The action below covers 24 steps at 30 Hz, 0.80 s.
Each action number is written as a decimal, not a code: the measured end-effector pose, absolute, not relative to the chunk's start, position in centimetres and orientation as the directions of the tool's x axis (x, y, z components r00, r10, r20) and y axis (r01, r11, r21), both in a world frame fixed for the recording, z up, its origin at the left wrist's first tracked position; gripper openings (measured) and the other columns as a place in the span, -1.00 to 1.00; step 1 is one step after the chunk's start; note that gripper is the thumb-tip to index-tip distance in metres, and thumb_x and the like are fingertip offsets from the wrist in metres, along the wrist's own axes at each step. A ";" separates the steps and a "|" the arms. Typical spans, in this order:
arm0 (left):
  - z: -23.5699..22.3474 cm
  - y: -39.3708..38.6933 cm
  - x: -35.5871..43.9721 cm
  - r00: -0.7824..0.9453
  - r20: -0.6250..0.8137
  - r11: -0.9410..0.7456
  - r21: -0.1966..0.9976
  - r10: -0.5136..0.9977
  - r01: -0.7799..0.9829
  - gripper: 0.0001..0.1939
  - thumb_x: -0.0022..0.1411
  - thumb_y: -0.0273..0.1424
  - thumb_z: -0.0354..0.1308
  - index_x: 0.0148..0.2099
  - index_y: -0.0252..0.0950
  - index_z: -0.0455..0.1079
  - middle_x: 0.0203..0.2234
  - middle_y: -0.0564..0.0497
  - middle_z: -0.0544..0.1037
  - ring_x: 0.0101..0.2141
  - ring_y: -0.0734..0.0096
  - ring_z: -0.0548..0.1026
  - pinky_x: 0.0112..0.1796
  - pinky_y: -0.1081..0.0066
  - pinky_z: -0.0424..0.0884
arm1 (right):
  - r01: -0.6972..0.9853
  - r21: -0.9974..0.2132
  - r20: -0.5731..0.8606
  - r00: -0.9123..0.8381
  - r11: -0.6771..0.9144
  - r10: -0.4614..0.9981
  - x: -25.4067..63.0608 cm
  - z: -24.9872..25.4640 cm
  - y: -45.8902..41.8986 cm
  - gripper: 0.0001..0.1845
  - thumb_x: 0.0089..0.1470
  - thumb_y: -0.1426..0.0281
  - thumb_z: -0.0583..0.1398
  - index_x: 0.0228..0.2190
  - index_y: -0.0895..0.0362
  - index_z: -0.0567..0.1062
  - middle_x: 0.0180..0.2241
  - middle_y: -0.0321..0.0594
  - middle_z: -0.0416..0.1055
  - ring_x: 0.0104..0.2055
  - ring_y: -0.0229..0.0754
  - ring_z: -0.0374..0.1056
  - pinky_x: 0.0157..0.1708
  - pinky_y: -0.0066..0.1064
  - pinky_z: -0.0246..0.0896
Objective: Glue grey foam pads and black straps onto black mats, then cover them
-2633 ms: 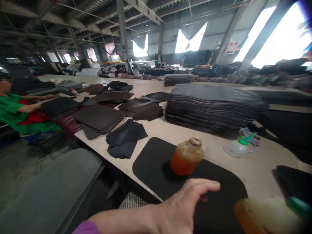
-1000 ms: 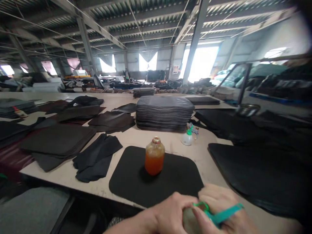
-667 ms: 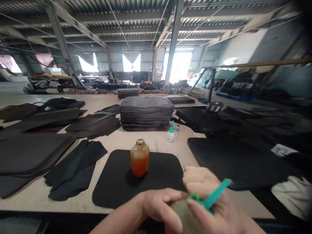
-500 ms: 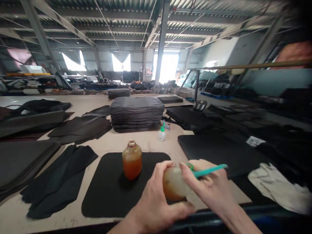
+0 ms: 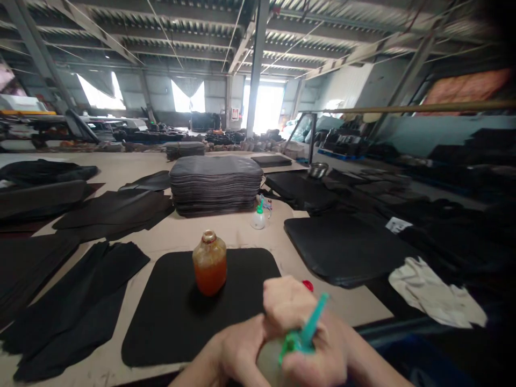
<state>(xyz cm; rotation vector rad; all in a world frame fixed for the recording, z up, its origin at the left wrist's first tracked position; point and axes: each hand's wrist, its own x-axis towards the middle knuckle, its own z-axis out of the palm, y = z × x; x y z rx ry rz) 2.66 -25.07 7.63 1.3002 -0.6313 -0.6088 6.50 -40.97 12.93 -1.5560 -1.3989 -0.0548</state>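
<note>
My left hand (image 5: pixel 242 346) is wrapped round the side of a cloudy squeeze bottle (image 5: pixel 269 359) low in the view. My right hand (image 5: pixel 294 303) grips the top of the same bottle, its fingers closed about the green nozzle cap (image 5: pixel 315 318). The nozzle points up and to the right. Most of the bottle is hidden behind my hands and the lower picture edge. Beyond them, an open-necked bottle of orange-brown liquid (image 5: pixel 210 269) stands upright on a black rounded panel (image 5: pixel 161 317). A small red cap (image 5: pixel 308 285) lies just past my right hand.
A tall stack of dark panels (image 5: pixel 215 185) stands mid-table, with a small green-tipped bottle (image 5: pixel 258 217) beside it. Dark cut pieces (image 5: pixel 80 301) lie at left. At right are a black padded panel (image 5: pixel 342 247) and a pale cloth glove (image 5: pixel 435 293).
The squeeze bottle has come down and closer to me, from lying tilted to more upright. My right hand has turned over its cap, and the red cap is now visible. The view has shifted slightly right.
</note>
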 end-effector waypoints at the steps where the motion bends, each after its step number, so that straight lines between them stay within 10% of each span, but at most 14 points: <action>1: 7.7 -25.0 2.4 0.707 0.077 0.182 0.980 -0.703 0.075 -0.33 -0.22 0.01 0.52 -0.19 -0.39 0.51 -0.37 -0.02 0.58 -0.34 0.24 0.55 -0.24 0.31 0.51 | 0.707 -0.706 0.525 0.480 0.044 0.703 6.7 12.9 -41.3 -0.49 0.23 -0.05 0.17 -0.52 0.06 0.27 -0.57 -0.34 0.17 -0.51 -0.21 0.12 -0.48 -0.35 -0.01; 7: 7.1 -25.6 2.0 0.990 0.136 -0.314 0.939 -0.041 -0.142 -0.52 0.14 -0.12 0.35 0.02 -0.27 0.43 -0.28 0.01 0.59 -0.33 0.36 0.52 -0.26 0.38 0.45 | 0.325 -0.942 0.278 0.899 -0.088 0.339 6.6 11.9 -43.9 -0.56 0.26 0.12 0.31 0.03 0.07 0.37 -0.10 -0.15 0.53 -0.01 -0.07 0.46 0.02 -0.24 0.35; 15: 4.3 -27.5 2.6 0.918 0.396 -0.664 0.680 -0.026 -0.312 -0.55 0.22 -0.17 0.26 0.07 -0.27 0.36 -0.10 -0.12 0.60 -0.13 0.15 0.60 -0.11 0.22 0.51 | 0.328 -0.891 0.342 0.940 -0.315 0.011 4.0 8.7 -42.8 -0.44 0.02 0.18 0.48 -0.03 0.00 0.40 -0.16 -0.23 0.57 -0.06 0.03 0.53 0.03 -0.09 0.37; 19: 5.0 -27.2 2.5 0.946 0.317 -0.577 0.761 -0.067 -0.296 -0.53 0.20 -0.15 0.29 0.07 -0.28 0.40 -0.13 -0.09 0.60 -0.18 0.20 0.58 -0.13 0.24 0.49 | 0.282 -0.959 0.282 0.959 -0.004 0.021 4.5 7.4 -43.1 -0.56 0.06 0.21 0.48 -0.13 0.01 0.43 -0.16 -0.23 0.57 -0.01 0.01 0.51 0.06 -0.14 0.37; 24: 5.4 -26.6 2.6 0.916 -0.012 0.026 0.999 -0.401 0.024 -0.48 0.02 -0.10 0.45 -0.08 -0.35 0.47 -0.28 -0.04 0.61 -0.32 0.30 0.55 -0.27 0.35 0.47 | -0.011 -0.907 0.106 0.961 0.422 0.254 5.1 6.7 -43.8 -0.57 0.05 0.24 0.51 -0.17 0.06 0.45 -0.19 -0.17 0.60 -0.07 0.03 0.55 -0.09 -0.21 0.48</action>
